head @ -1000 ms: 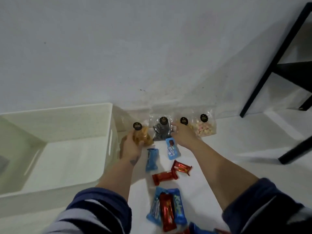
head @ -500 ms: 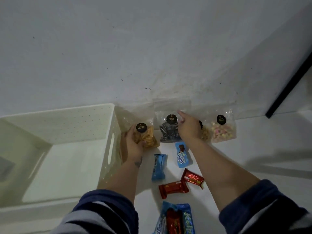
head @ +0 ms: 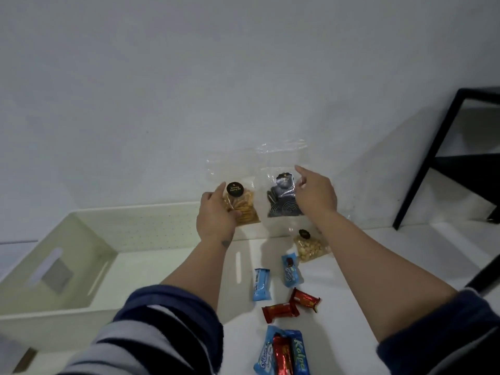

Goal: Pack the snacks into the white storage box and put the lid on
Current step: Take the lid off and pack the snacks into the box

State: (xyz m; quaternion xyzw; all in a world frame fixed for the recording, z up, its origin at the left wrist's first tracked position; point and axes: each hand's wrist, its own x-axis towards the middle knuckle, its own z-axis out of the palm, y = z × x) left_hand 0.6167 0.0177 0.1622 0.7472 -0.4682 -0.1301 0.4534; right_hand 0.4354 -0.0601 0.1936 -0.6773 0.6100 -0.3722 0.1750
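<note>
Nearest the camera, a cluster of blue and red wrapped bars [head: 284,355] lies on the white surface [head: 365,266], just right of the white storage box [head: 81,266], partly cut by the lower edge of the view. Farther along that right side of the box lie two red wrapped snacks [head: 292,305] touching end to end, then two small blue packets [head: 274,278] a little apart from each other, and beyond them a clear bag of pale nuts [head: 309,246] near the box's far right corner. The box stands open with no lid on it, its floor bare, its right wall bordering the snack row with a narrow strip of surface between. Above the box's far right corner the left hand [head: 216,217] grips a clear bag of golden sticks [head: 242,205], fingers [head: 236,213] wrapped around its lower part. Right of it the right hand [head: 315,194] pinches a clear bag of dark round biscuits [head: 282,201] at its side, index finger extended. Both bags hang clear of the surface, close beside each other. Past the box a plain wall [head: 189,90] closes the far side; a black frame [head: 433,158] stands well right of the box.
</note>
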